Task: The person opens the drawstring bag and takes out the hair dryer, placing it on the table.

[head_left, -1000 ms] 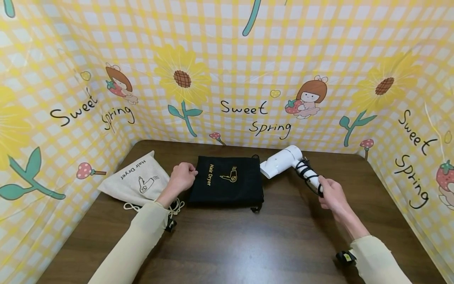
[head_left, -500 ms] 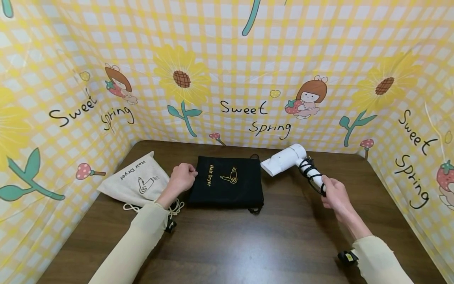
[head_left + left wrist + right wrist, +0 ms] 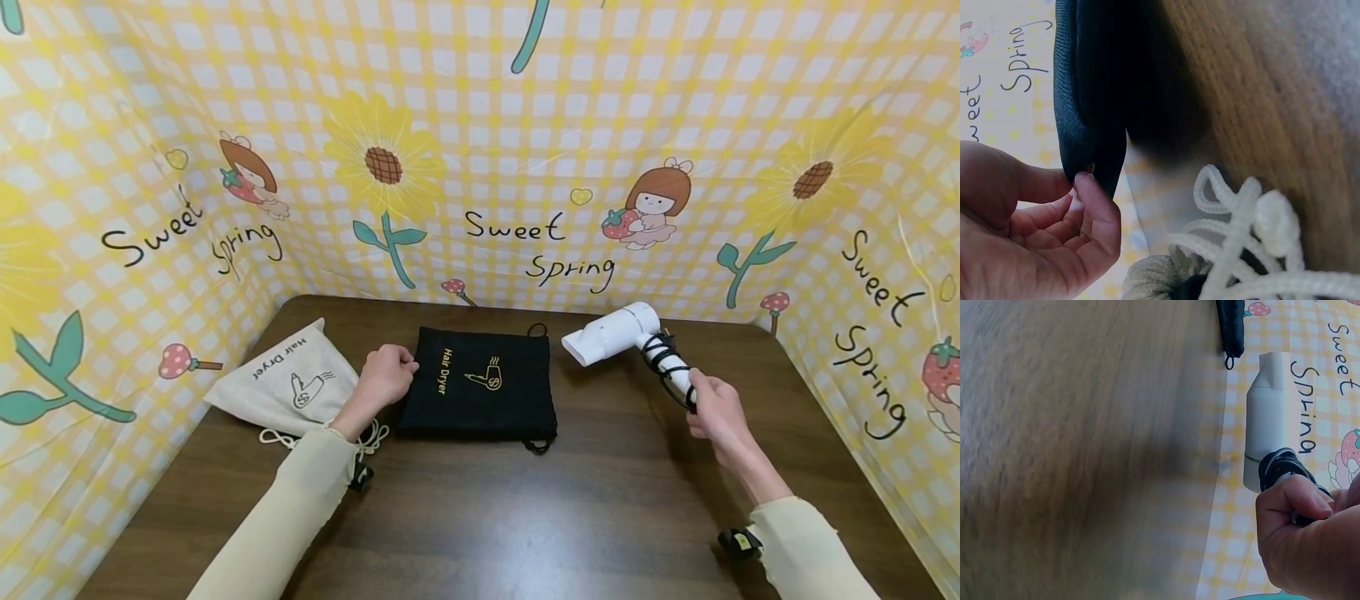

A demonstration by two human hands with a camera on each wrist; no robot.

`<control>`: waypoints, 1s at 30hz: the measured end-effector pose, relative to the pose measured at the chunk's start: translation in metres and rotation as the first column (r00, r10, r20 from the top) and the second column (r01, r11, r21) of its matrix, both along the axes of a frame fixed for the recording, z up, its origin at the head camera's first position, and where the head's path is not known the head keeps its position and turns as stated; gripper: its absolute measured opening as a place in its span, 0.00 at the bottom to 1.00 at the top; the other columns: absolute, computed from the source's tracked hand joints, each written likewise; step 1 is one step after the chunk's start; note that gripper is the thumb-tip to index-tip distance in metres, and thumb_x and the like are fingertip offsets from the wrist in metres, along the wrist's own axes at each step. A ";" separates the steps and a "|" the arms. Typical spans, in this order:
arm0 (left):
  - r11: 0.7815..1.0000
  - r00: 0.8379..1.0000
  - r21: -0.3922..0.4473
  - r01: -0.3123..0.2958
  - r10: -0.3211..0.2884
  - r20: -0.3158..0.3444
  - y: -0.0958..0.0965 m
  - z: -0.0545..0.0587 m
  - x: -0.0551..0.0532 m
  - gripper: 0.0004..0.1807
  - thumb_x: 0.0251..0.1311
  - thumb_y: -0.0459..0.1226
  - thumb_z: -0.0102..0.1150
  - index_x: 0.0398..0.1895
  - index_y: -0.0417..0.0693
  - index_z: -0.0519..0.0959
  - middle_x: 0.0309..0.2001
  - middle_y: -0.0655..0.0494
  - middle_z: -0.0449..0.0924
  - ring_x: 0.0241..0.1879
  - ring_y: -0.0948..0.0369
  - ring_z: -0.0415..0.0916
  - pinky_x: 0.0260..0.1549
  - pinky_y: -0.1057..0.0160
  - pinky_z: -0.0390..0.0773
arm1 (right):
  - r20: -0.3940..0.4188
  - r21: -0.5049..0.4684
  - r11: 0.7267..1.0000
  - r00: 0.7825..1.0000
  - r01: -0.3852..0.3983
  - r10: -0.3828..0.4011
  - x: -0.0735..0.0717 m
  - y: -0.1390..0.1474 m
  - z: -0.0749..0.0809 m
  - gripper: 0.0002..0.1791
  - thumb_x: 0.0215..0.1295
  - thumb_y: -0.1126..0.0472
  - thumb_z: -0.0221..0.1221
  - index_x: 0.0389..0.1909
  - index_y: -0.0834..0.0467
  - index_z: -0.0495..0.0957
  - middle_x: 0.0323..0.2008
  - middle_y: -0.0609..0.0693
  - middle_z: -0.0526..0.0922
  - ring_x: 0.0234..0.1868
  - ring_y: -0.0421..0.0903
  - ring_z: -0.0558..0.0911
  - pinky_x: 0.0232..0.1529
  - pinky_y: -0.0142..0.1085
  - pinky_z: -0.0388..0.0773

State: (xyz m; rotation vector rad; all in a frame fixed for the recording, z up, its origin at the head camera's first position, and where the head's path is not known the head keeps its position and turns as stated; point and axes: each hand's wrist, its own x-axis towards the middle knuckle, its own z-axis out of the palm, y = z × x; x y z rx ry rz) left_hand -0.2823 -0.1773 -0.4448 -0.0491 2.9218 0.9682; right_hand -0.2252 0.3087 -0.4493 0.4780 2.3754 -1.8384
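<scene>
My right hand (image 3: 716, 414) grips the handle of a white hair dryer (image 3: 611, 332), with its black cord (image 3: 660, 354) wound round the handle. The dryer's nozzle points left, toward the black drawstring bag (image 3: 480, 400) printed "Hair Dryer" in gold. At that bag's left edge my left hand (image 3: 385, 375) pinches the fabric between thumb and forefinger; the left wrist view shows the fingertips (image 3: 1085, 181) on a corner of the black cloth. A beige drawstring bag (image 3: 288, 379) with the same print lies to the left, partly behind my left wrist.
All lies on a dark wooden table (image 3: 510, 517). A yellow checked cloth (image 3: 480, 150) with flowers and lettering hangs along the back and both sides. White cords (image 3: 1260, 244) of the beige bag spill out beneath my left hand.
My right hand has carried the hair dryer a little to the right, so a gap now shows between its nozzle and the black bag. My left hand has stayed in place.
</scene>
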 end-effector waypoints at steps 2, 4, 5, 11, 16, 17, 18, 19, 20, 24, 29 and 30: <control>1.000 1.000 -0.001 -0.003 0.003 -0.003 0.000 0.000 0.000 0.09 0.76 0.34 0.58 0.39 0.38 0.85 0.37 0.46 0.84 0.30 0.52 0.77 0.34 0.55 0.76 | 0.000 -0.004 1.000 1.000 0.006 -0.006 -0.001 0.001 0.000 0.30 0.85 0.43 0.39 0.58 0.70 0.64 0.28 0.50 0.66 0.19 0.38 0.70 0.20 0.30 0.71; 1.000 1.000 0.000 -0.004 0.004 -0.004 0.000 0.000 -0.001 0.09 0.76 0.34 0.58 0.39 0.38 0.85 0.36 0.46 0.84 0.30 0.52 0.77 0.33 0.56 0.75 | -0.001 -0.008 1.000 1.000 0.014 -0.014 -0.001 0.002 -0.001 0.30 0.84 0.43 0.39 0.56 0.70 0.64 0.28 0.49 0.66 0.19 0.38 0.70 0.20 0.29 0.71; 1.000 1.000 0.000 -0.005 0.005 -0.004 0.001 0.000 -0.001 0.09 0.76 0.34 0.58 0.39 0.38 0.85 0.36 0.46 0.84 0.30 0.52 0.77 0.32 0.56 0.75 | -0.003 -0.009 1.000 1.000 0.019 -0.019 -0.002 0.003 -0.001 0.30 0.84 0.43 0.39 0.56 0.69 0.64 0.28 0.49 0.66 0.19 0.38 0.70 0.20 0.29 0.71; 1.000 1.000 0.000 -0.002 0.002 0.001 0.000 -0.001 -0.001 0.09 0.76 0.34 0.58 0.39 0.39 0.84 0.38 0.46 0.84 0.31 0.52 0.77 0.34 0.55 0.76 | 0.001 0.015 0.999 0.999 0.052 -0.052 -0.001 0.006 -0.005 0.30 0.84 0.43 0.39 0.57 0.70 0.65 0.29 0.50 0.67 0.20 0.38 0.71 0.22 0.30 0.74; 1.000 1.000 0.001 0.003 -0.003 -0.002 0.000 -0.002 -0.001 0.09 0.76 0.34 0.58 0.38 0.38 0.84 0.37 0.46 0.84 0.32 0.51 0.77 0.35 0.54 0.76 | 0.001 0.018 0.998 0.998 0.067 -0.067 -0.001 0.009 -0.007 0.29 0.84 0.43 0.39 0.55 0.69 0.65 0.27 0.49 0.67 0.19 0.38 0.71 0.22 0.30 0.74; 1.000 1.000 0.000 0.003 -0.003 -0.005 0.000 -0.002 -0.001 0.09 0.76 0.34 0.58 0.38 0.38 0.84 0.37 0.46 0.84 0.32 0.51 0.77 0.35 0.54 0.76 | 0.000 0.014 0.998 0.998 0.069 -0.069 -0.001 0.010 -0.007 0.28 0.84 0.43 0.39 0.54 0.68 0.65 0.26 0.49 0.67 0.19 0.38 0.71 0.21 0.30 0.74; 1.000 1.000 0.000 0.004 -0.004 -0.007 0.000 -0.002 -0.001 0.09 0.76 0.34 0.58 0.38 0.38 0.84 0.37 0.46 0.84 0.32 0.51 0.77 0.35 0.54 0.76 | -0.001 0.012 0.997 0.997 0.071 -0.071 -0.002 0.011 -0.007 0.27 0.84 0.43 0.39 0.53 0.68 0.65 0.26 0.48 0.67 0.19 0.38 0.71 0.21 0.30 0.74; 1.000 1.000 -0.001 0.005 -0.005 -0.009 0.000 -0.002 -0.001 0.09 0.76 0.34 0.58 0.38 0.38 0.84 0.36 0.46 0.84 0.32 0.51 0.77 0.35 0.54 0.76 | -0.001 0.011 0.997 0.997 0.073 -0.073 -0.002 0.012 -0.007 0.27 0.84 0.44 0.39 0.52 0.67 0.65 0.25 0.48 0.67 0.19 0.38 0.71 0.21 0.30 0.74; 1.000 1.000 -0.002 0.005 -0.005 -0.011 0.000 -0.002 -0.001 0.09 0.76 0.34 0.58 0.38 0.38 0.84 0.36 0.46 0.84 0.32 0.51 0.77 0.35 0.54 0.76 | -0.001 0.011 0.997 0.997 0.076 -0.076 -0.002 0.012 -0.007 0.27 0.84 0.44 0.39 0.51 0.67 0.65 0.25 0.48 0.67 0.19 0.38 0.71 0.21 0.31 0.74; 1.000 1.000 -0.001 0.007 -0.007 -0.009 0.000 -0.002 -0.002 0.09 0.76 0.33 0.58 0.38 0.38 0.84 0.36 0.46 0.84 0.31 0.51 0.77 0.35 0.54 0.77 | -0.001 0.019 0.996 0.996 0.089 -0.089 -0.002 0.014 -0.007 0.27 0.84 0.44 0.38 0.50 0.67 0.65 0.25 0.48 0.68 0.19 0.38 0.72 0.22 0.31 0.76; 1.000 1.000 -0.004 0.007 -0.007 -0.010 0.000 -0.003 -0.002 0.09 0.76 0.34 0.58 0.37 0.38 0.84 0.37 0.46 0.84 0.31 0.51 0.77 0.35 0.54 0.77 | -0.001 0.032 0.995 0.995 0.096 -0.096 -0.001 0.016 -0.005 0.28 0.83 0.43 0.37 0.51 0.68 0.65 0.26 0.49 0.68 0.20 0.38 0.73 0.24 0.31 0.77; 1.000 1.000 -0.004 0.007 -0.007 -0.010 0.000 -0.002 -0.002 0.09 0.76 0.34 0.58 0.37 0.38 0.84 0.37 0.46 0.84 0.31 0.52 0.77 0.35 0.54 0.76 | -0.001 0.035 0.995 0.995 0.096 -0.096 -0.001 0.016 -0.004 0.28 0.83 0.43 0.37 0.52 0.68 0.65 0.27 0.49 0.69 0.21 0.38 0.73 0.24 0.32 0.77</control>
